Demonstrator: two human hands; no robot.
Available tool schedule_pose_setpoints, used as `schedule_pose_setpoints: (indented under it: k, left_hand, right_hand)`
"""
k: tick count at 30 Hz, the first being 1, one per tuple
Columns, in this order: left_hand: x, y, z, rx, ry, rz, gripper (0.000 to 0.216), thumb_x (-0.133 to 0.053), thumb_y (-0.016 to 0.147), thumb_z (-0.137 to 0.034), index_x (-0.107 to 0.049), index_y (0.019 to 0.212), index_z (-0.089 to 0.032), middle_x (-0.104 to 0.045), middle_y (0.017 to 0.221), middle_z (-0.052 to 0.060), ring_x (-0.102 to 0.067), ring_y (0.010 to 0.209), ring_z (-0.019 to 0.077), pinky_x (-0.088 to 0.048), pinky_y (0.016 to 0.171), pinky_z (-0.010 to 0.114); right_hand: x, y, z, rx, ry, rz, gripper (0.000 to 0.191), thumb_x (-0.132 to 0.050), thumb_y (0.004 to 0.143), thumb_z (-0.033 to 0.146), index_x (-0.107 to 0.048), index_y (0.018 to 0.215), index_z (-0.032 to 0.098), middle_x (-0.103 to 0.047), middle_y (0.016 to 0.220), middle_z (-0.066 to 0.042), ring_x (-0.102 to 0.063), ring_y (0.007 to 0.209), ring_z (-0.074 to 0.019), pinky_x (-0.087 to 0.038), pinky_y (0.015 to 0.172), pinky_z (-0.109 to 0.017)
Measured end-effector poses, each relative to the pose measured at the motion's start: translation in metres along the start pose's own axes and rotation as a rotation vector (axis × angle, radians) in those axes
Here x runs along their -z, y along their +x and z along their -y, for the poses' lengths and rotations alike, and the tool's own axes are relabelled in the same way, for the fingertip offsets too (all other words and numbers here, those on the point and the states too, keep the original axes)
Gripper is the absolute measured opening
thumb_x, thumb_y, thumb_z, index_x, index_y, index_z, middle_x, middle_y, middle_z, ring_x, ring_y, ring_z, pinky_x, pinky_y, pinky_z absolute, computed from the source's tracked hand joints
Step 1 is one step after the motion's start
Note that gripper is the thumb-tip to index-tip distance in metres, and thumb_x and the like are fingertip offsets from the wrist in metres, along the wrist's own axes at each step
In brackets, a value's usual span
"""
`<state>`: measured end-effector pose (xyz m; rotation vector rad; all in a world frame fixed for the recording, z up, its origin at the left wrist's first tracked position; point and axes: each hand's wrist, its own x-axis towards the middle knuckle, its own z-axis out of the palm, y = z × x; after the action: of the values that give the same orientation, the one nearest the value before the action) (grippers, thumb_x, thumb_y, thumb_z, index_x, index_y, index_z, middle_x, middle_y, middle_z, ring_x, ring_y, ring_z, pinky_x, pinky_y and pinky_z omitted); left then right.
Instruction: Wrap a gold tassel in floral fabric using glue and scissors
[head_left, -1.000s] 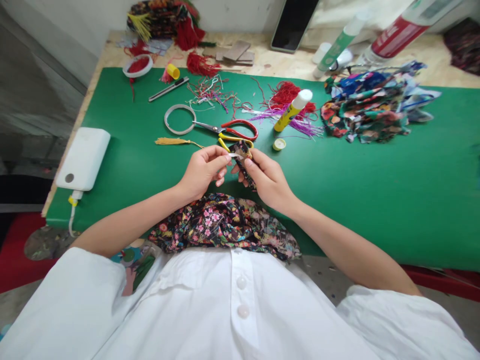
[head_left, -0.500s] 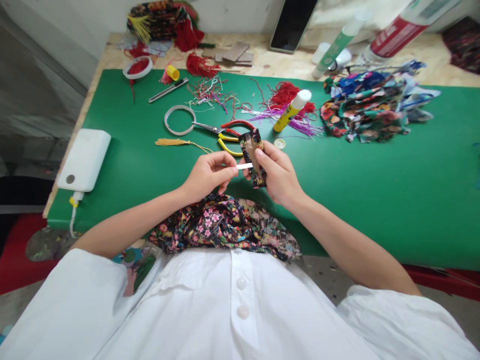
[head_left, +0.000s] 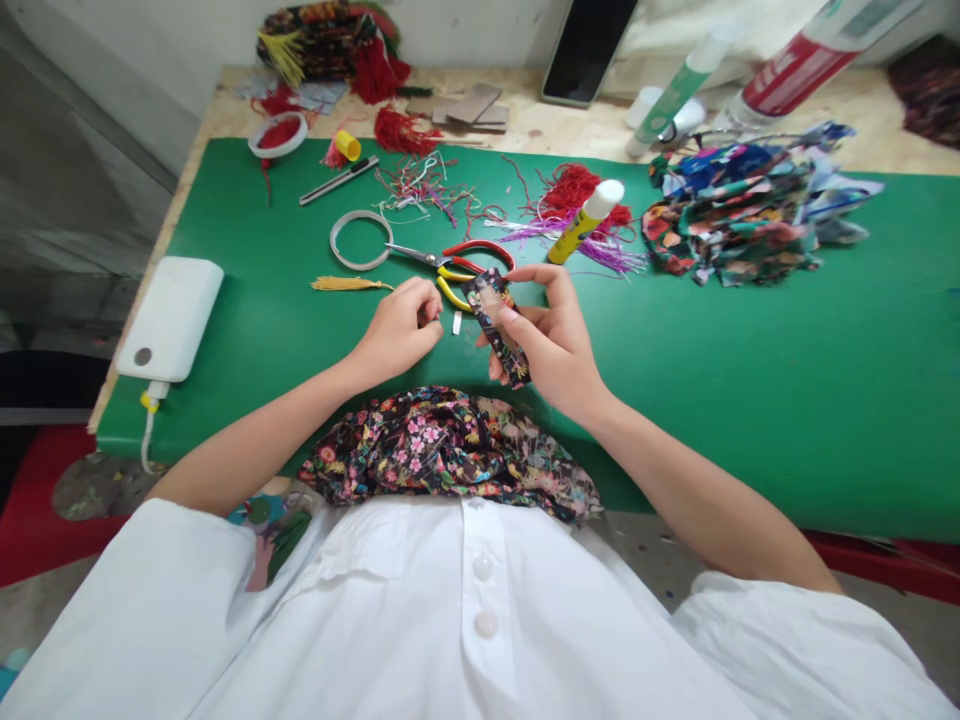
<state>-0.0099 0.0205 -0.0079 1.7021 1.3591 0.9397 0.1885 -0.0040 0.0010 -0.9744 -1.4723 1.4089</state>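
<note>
My right hand (head_left: 559, 345) grips a small flat piece wrapped in black floral fabric (head_left: 517, 363), with a bare brownish patch down its middle. My thumb presses on its face while the forefinger reaches above it. To the left, my left hand (head_left: 401, 325) is closed low over the green mat, its fingers curled under; whatever they hold, if anything, is hidden. Between the hands a short white strip (head_left: 457, 323) lies on the mat. Just beyond it are pliers with red handles (head_left: 480, 247) and another tool with yellow handles (head_left: 452, 290). A gold tassel (head_left: 349, 284) lies by my left hand.
A yellow glue stick (head_left: 574, 238) stands beyond my right hand, near red and purple threads. A tape ring (head_left: 360, 241), a utility knife (head_left: 337, 182) and a white power bank (head_left: 171, 320) are leftward. Fabric scraps (head_left: 742, 210) lie right; floral cloth (head_left: 427, 445) covers my lap.
My left hand has let go of the white strip, which now lies on the mat, and has drawn back left. My right hand has tilted the floral piece and lifted its forefinger.
</note>
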Motion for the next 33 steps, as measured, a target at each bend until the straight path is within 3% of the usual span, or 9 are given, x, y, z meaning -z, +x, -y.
schedule_pose_setpoints:
  k: [4,6,9,12,19,27,33]
  left_hand:
    - [-0.001,-0.004,-0.003,-0.036,-0.218,0.085,0.002,-0.056,0.081,-0.019,-0.055,0.083,-0.019,-0.062,0.080,0.000,-0.059,0.076,0.0130,-0.047,0.067,0.024]
    - [-0.001,-0.007,-0.006,-0.024,-0.358,0.194,0.020,-0.050,0.093,-0.037,-0.057,0.087,-0.019,-0.064,0.077,0.001,-0.061,0.070,0.0138,-0.049,0.065,0.026]
    - [-0.001,-0.009,-0.008,-0.023,-0.418,0.275,0.038,-0.055,0.092,-0.055,-0.061,0.084,-0.018,-0.065,0.071,0.002,-0.060,0.064,0.0136,-0.050,0.062,0.026]
    - [-0.004,-0.010,-0.009,-0.022,-0.413,0.254,0.040,-0.066,0.085,-0.056,-0.063,0.084,-0.016,-0.066,0.068,0.001,-0.060,0.061,0.0127,-0.050,0.059,0.025]
    - [-0.007,-0.011,-0.010,-0.003,-0.447,0.238,0.039,-0.067,0.085,-0.054,-0.065,0.083,-0.015,-0.068,0.066,0.001,-0.062,0.058,0.0120,-0.051,0.057,0.024]
    - [-0.008,-0.013,-0.011,-0.030,-0.426,0.227,0.036,-0.066,0.087,-0.051,-0.065,0.082,-0.015,-0.068,0.065,0.000,-0.062,0.058,0.0115,-0.052,0.057,0.023]
    - [-0.010,-0.015,-0.010,-0.056,-0.415,0.227,0.037,-0.066,0.088,-0.052,-0.066,0.084,-0.015,-0.069,0.067,0.000,-0.063,0.058,0.0115,-0.053,0.057,0.023]
  right_hand:
    - [-0.003,-0.003,0.006,-0.005,0.030,0.007,0.034,-0.068,0.091,0.048,-0.046,0.107,0.029,-0.064,0.070,0.007,-0.058,0.042,-0.0109,-0.043,0.036,-0.024]
    - [-0.004,-0.003,0.006,-0.002,0.013,0.014,0.030,-0.068,0.091,0.047,-0.047,0.101,0.028,-0.061,0.067,0.007,-0.057,0.041,-0.0108,-0.042,0.035,-0.024]
    - [-0.004,-0.003,0.004,0.019,0.001,0.031,0.028,-0.067,0.091,0.048,-0.049,0.098,0.027,-0.062,0.072,0.006,-0.056,0.043,-0.0098,-0.044,0.037,-0.024]
    - [-0.004,-0.002,0.003,0.073,-0.060,0.018,0.027,-0.066,0.092,0.047,-0.051,0.096,0.025,-0.062,0.073,0.005,-0.056,0.050,-0.0092,-0.047,0.043,-0.023]
    - [-0.003,0.001,0.002,0.218,-0.318,-0.120,0.018,-0.068,0.091,0.035,-0.059,0.093,0.019,-0.063,0.084,0.000,-0.056,0.065,-0.0088,-0.046,0.058,-0.021]
    - [-0.004,0.001,0.001,0.260,-0.358,-0.131,0.019,-0.066,0.092,0.030,-0.059,0.080,0.018,-0.062,0.079,-0.001,-0.054,0.066,-0.0107,-0.044,0.060,-0.024]
    - [-0.005,0.000,0.001,0.202,-0.347,-0.165,0.026,-0.069,0.090,0.034,-0.055,0.073,0.018,-0.058,0.069,0.001,-0.048,0.058,-0.0093,-0.040,0.055,-0.025]
